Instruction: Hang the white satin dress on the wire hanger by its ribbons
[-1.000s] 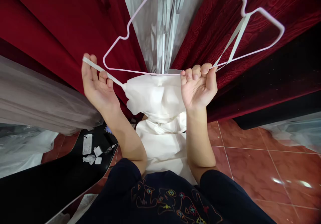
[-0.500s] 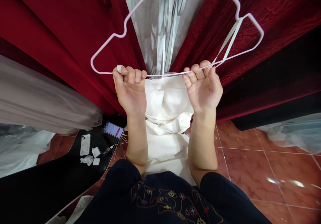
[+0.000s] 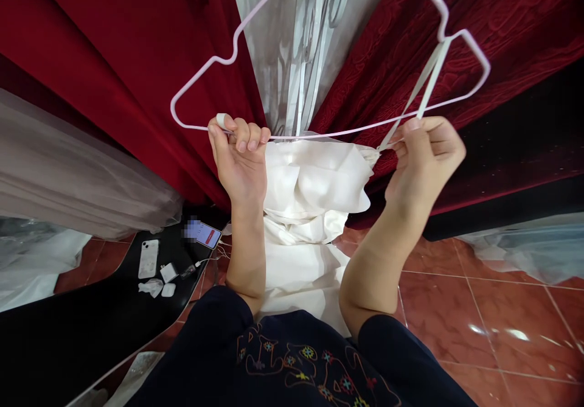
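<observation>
A pale pink hanger [image 3: 347,132] spans the upper middle of the view, its top cut off by the frame. My left hand [image 3: 241,157] is closed around its bottom bar at the left, with a white band on one finger. A white garment [image 3: 314,179] hangs below the bar. From its right side a white ribbon loop [image 3: 431,81] runs up to the hanger's right notch. My right hand [image 3: 424,151] pinches this ribbon just below the bar, thumb against fingers.
Dark red curtains [image 3: 137,60] flank a grey panel [image 3: 274,48] with metal parts. At lower left a black surface [image 3: 91,328] bears a lit phone [image 3: 204,234], a white phone [image 3: 148,258], a charger [image 3: 168,272] and small white items. Red tiles [image 3: 438,316] cover the floor.
My right hand has left the hanger's bottom bar, moved right and taken hold of the ribbon, drawing the garment's right corner outward. My left hand keeps its grip on the bar.
</observation>
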### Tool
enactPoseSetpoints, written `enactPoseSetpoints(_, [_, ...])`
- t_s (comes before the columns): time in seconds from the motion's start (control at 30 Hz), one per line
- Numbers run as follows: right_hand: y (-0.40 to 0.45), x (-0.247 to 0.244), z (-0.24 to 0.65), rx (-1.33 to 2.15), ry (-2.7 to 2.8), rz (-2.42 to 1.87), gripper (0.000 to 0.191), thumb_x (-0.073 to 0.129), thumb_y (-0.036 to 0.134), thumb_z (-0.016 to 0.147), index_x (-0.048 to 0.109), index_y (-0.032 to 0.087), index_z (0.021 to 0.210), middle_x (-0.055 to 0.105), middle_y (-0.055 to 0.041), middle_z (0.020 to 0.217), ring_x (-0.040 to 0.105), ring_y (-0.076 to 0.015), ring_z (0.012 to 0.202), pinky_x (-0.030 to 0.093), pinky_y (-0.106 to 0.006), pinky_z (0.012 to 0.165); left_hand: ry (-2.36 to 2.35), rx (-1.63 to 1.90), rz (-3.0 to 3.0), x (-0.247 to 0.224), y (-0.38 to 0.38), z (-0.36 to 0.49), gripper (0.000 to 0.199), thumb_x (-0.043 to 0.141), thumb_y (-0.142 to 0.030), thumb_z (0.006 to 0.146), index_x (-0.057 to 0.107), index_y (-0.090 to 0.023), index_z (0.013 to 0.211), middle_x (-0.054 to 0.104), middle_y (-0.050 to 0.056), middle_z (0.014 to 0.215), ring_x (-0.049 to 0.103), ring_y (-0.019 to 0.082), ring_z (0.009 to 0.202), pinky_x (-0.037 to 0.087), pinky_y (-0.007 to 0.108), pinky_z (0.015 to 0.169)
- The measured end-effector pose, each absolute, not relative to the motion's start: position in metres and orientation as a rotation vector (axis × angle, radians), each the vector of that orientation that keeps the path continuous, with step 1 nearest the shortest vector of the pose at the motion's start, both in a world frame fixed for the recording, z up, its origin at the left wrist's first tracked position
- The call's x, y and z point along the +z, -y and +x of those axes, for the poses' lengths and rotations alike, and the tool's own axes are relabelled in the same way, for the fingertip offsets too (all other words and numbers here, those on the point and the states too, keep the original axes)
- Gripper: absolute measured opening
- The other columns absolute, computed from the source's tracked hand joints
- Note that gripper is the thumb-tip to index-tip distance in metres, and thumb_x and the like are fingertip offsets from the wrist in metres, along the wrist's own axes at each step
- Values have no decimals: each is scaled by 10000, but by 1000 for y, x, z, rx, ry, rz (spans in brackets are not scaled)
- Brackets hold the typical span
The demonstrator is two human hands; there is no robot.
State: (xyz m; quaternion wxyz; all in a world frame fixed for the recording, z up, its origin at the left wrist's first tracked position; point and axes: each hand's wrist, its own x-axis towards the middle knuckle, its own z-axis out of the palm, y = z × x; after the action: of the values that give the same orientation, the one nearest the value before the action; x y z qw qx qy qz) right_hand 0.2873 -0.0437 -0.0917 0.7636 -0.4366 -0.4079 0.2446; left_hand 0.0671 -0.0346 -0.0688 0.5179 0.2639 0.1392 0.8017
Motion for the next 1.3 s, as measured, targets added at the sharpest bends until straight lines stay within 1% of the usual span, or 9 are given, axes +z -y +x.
enactPoseSetpoints(0.2, [50, -40, 290, 487, 1137, -856, 46, 699, 251, 766, 742, 240, 777, 505, 17, 635, 364, -46, 552, 261, -239, 509, -200, 1874, 592, -71, 33, 64, 507, 192, -306, 1152, 539, -191, 800, 244, -54, 625, 361, 103, 521, 435, 224, 604])
enactPoseSetpoints(0.3, [33, -19, 302, 617, 1096, -704, 300, 574, 206, 785, 794, 263, 981, 636, -20, 858, 398, -50, 600, 295, -227, 486, -238, 1861, 558, -71, 32, 65, 504, 182, -328, 1151, 520, -200, 801, 231, -55, 625, 352, 107, 510, 423, 219, 585])
enactPoseSetpoints(0.47, [7, -33, 332, 575, 561, -655, 464, 257, 287, 967, 714, 213, 993, 655, -38, 1251, 438, -32, 608, 374, -204, 502, -276, 1889, 620, -70, 33, 65, 475, 215, -326, 1150, 515, -204, 802, 242, -52, 625, 352, 110, 516, 436, 215, 606])
enactPoseSetpoints(0.57, [7, -64, 331, 367, 315, -950, 407, 293, 351, 951, 679, 224, 966, 634, -28, 946, 379, -48, 550, 308, -211, 471, -299, 1910, 638, -71, 33, 65, 480, 204, -332, 1149, 512, -209, 801, 243, -49, 628, 352, 112, 518, 437, 214, 606])
enactPoseSetpoints(0.67, [16, -88, 306, 405, 441, -1044, 163, 554, 232, 786, 702, 174, 748, 586, -14, 656, 383, -63, 540, 320, -215, 485, -294, 1917, 627, -73, 31, 66, 477, 209, -340, 1148, 520, -214, 808, 238, -49, 633, 350, 115, 520, 436, 214, 601])
enactPoseSetpoints(0.8, [35, -89, 262, 685, 812, -949, 201, 545, 251, 793, 738, 197, 805, 715, -29, 858, 662, -125, 790, 550, -280, 731, -270, 1896, 606, -73, 30, 67, 477, 215, -352, 1148, 534, -216, 821, 232, -49, 645, 356, 117, 527, 444, 217, 613])
enactPoseSetpoints(0.93, [49, -74, 242, 663, 806, -729, 197, 517, 350, 903, 668, 241, 840, 638, -20, 892, 643, -129, 863, 570, -365, 958, -396, 1890, 575, -71, 30, 70, 465, 197, -340, 1151, 518, -228, 834, 214, -50, 650, 359, 118, 519, 443, 209, 613])
enactPoseSetpoints(1.17, [49, -78, 245, 757, 872, -615, 258, 499, 442, 980, 529, 242, 820, 561, -13, 814, 624, -127, 824, 559, -346, 898, -397, 1900, 666, -78, 23, 66, 333, 334, -314, 1140, 548, -225, 901, 447, -44, 688, 572, 94, 663, 548, 230, 847])
enactPoseSetpoints(1.3, [42, -85, 244, 878, 853, -532, 296, 498, 506, 975, 479, 249, 828, 595, 11, 762, 677, -116, 804, 585, -339, 914, -595, 2003, 910, -87, 27, 47, 169, 490, -225, 1062, 635, -255, 1143, 704, 24, 1112, 701, 125, 998, 559, 264, 980])
